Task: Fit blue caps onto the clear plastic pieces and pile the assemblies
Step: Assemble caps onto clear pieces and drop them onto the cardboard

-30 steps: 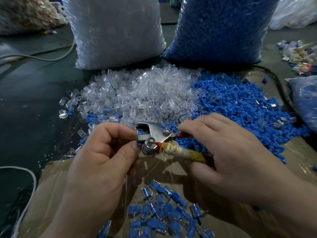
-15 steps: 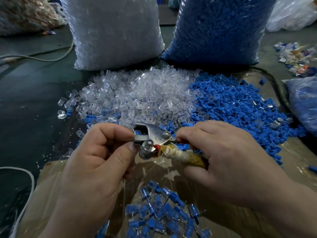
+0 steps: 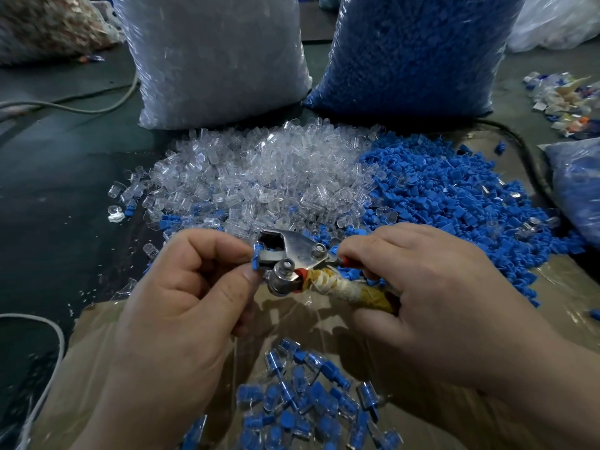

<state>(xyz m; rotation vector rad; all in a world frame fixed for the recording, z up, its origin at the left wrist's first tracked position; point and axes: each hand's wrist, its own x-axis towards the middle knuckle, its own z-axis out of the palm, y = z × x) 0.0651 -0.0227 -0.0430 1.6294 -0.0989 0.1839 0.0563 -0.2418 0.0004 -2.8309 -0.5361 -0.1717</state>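
At the nose of the metal pliers (image 3: 293,251), the left hand (image 3: 181,300) pinches a tiny blue plastic cap (image 3: 256,259) by its sides, probably light, stiff and slippery, while the right hand (image 3: 438,303) grips the tape-wrapped handle (image 3: 350,290).

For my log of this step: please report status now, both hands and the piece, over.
Left hand pinches blue-capped piece in the pliers. Right hand grips their wrapped handle. Assembled pile below the hands. No obstruction seen.
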